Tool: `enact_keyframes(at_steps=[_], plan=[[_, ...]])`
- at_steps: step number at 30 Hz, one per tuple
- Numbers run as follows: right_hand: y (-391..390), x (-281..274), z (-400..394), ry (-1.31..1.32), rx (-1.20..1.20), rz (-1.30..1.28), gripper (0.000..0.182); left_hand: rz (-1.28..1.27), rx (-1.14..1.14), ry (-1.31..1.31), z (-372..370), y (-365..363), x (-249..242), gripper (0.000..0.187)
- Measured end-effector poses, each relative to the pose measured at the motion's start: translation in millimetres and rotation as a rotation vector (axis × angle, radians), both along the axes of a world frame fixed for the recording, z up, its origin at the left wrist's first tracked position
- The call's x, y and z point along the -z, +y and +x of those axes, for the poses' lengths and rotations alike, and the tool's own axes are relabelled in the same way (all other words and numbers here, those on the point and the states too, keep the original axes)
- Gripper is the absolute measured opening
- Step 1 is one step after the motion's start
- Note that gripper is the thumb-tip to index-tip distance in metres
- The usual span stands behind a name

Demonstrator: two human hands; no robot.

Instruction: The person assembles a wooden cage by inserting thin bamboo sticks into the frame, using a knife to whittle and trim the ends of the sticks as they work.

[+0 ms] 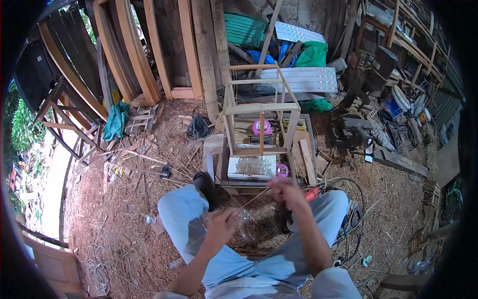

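A thin, light-brown strip (255,197) runs slantwise between my two hands, above the gap between my knees. My left hand (221,227) is closed on its lower end, the fingers pinched together. Farther forward and to the right, my right hand (288,193) is closed around the upper end, its fingers slightly blurred. Just beyond the hands, a small wooden frame (261,108) with slender legs stands on a low wooden bench (222,182). On that bench lie a white slab with a brown worn patch (253,172) and a pink round object (282,170), close to my right hand.
A red-handled tool (311,194) lies beside my right knee, near a black cord (359,199). Another pink round object (262,130) sits behind the frame's front bars. Wood shavings (134,199) cover the ground. Tall wooden frames (186,50) lean at the back left.
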State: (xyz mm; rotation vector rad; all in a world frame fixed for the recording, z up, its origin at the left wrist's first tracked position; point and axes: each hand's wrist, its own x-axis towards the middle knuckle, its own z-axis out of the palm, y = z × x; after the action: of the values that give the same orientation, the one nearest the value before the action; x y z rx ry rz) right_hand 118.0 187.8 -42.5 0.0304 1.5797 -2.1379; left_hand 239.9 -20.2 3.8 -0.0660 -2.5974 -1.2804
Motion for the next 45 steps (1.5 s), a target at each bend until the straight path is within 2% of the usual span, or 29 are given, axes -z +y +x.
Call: enact_keyframes(at_steps=[1,3,4,6,8,10,11,14,16,17,19,21,23,24,26,28,29,31,34,36,39,43,45], plan=[[19,3,-12,0.024,0.040,0.015,0.020,0.002,0.000,-0.001,7,-6,2,0.009],[45,-15,-22,-0.098,0.211,0.003,0.022,0.005,-0.071,-0.010,15,-19,4,0.009],[43,-15,-18,-0.101,0.210,-0.002,0.022,-0.001,-0.072,-0.012,15,-22,3,0.009],[40,-17,-9,-0.004,0.083,-0.343,0.029,0.076,-0.126,-0.140,13,-23,-1,0.010],[14,-38,12,-0.008,-0.237,-0.219,0.042,0.080,-0.119,-0.095,5,-7,1,0.010],[-21,-28,30,0.053,-0.379,-0.065,0.044,0.050,-0.086,0.003,-4,10,10,0.011],[-31,-28,37,0.004,-0.400,-0.172,0.038,0.050,-0.078,0.006,-7,16,11,0.011],[-37,-10,33,0.015,-0.323,-0.147,0.028,-0.012,-0.051,0.149,-11,23,12,0.011],[-30,-14,30,0.054,-0.370,-0.013,0.022,0.105,-0.008,-0.074,-8,20,11,0.011],[-24,-11,25,0.054,-0.371,-0.015,0.022,0.103,-0.010,-0.074,-5,17,9,0.011],[-5,1,8,0.090,-0.133,0.046,0.014,0.030,-0.026,-0.154,5,10,4,0.013],[29,4,-13,0.044,0.077,0.092,0.024,0.085,-0.036,-0.191,21,-10,19,0.014],[67,-9,-29,-0.081,0.262,-0.018,0.031,0.134,-0.051,-0.223,25,-29,18,0.015],[64,-13,-25,-0.082,0.257,-0.022,0.031,0.136,-0.062,-0.252,25,-36,13,0.015],[59,-22,-13,0.039,0.025,-0.168,0.037,0.144,-0.094,-0.240,21,-36,18,0.015],[21,-24,10,0.001,-0.306,-0.123,0.039,0.144,-0.077,-0.192,10,-17,20,0.014],[-4,-21,21,-0.007,-0.360,0.002,0.041,0.133,-0.057,-0.144,4,-6,19,0.013],[-31,-27,33,0.034,-0.453,-0.156,0.034,0.085,-0.053,-0.146,-1,10,11,0.014],[-33,-10,27,-0.004,-0.373,-0.181,0.029,0.126,-0.071,-0.135,-4,17,5,0.015],[-28,-9,26,0.032,-0.378,-0.176,0.027,0.021,-0.024,-0.010,-4,15,10,0.015],[-22,-16,25,0.057,-0.418,-0.041,0.028,-0.018,-0.005,-0.012,2,17,8,0.015],[-21,-17,25,-0.032,-0.426,-0.033,0.027,-0.055,-0.024,0.005,8,18,5,0.018],[-22,-9,26,-0.020,-0.405,-0.007,0.027,-0.171,0.012,-0.011,11,17,7,0.021]])
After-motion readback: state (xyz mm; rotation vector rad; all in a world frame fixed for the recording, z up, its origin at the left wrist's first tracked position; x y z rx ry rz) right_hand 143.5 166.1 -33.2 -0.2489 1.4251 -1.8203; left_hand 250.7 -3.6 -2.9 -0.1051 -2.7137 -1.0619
